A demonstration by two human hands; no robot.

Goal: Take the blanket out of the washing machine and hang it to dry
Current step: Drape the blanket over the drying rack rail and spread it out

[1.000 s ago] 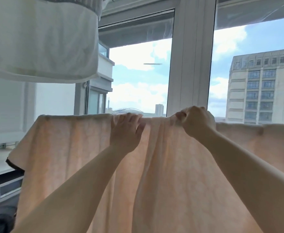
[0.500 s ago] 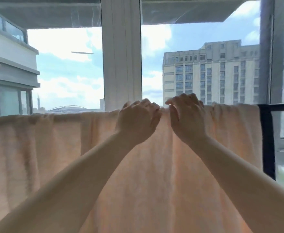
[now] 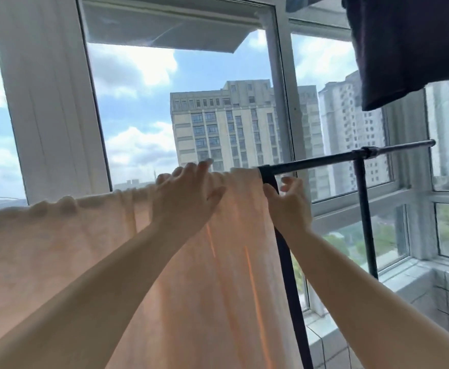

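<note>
A peach blanket [image 3: 218, 275] hangs over a black rail [image 3: 324, 161] in front of the window and spreads off to the left. Its right edge carries a dark trim [image 3: 288, 283] that runs straight down. My left hand [image 3: 188, 198] lies flat on the blanket's top fold, fingers straight and spread. To its right, my right hand [image 3: 291, 206] is at the trimmed edge just below the rail, thumb in front of the trim and fingers behind it, pinching it. The washing machine is out of view.
The rail runs on bare to the right to a joint and a black upright post [image 3: 364, 214]. A dark garment [image 3: 409, 49] hangs overhead at the top right. A white window pillar [image 3: 50, 102] stands behind the blanket, a tiled sill [image 3: 417, 288] at lower right.
The view has swung right. Both hands have slid right along the rail to the blanket's trimmed edge. My left hand has gone from curled to flat; my right now has the trim.
</note>
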